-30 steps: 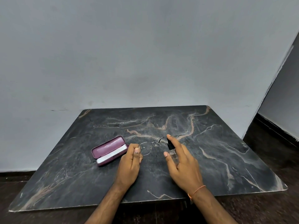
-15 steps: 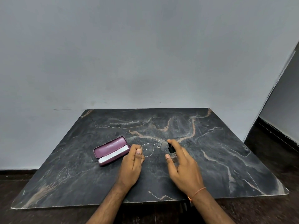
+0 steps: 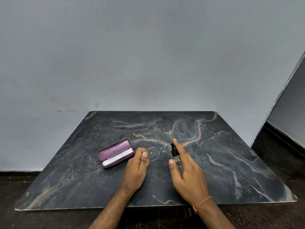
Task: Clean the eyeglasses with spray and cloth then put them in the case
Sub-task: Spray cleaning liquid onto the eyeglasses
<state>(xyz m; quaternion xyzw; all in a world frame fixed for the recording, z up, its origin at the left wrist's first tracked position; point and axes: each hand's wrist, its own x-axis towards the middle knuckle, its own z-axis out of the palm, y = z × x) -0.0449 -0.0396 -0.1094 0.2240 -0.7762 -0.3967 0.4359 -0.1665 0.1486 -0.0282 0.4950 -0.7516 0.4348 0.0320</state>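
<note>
Behind right hand [image 3: 186,174], bottle [image 3: 175,154] half-hidden

Left hand [image 3: 137,164] covers the near rim of the thin wire-framed eyeglasses [image 3: 155,154]. Right hand [image 3: 186,172] hides most of the small clear black-capped spray bottle [image 3: 174,152]. Both forearms cut off at bottom edge.

right hand's index finger [image 3: 176,142] lifted above the spray bottle [image 3: 174,152] cap, no longer pressing it
</note>
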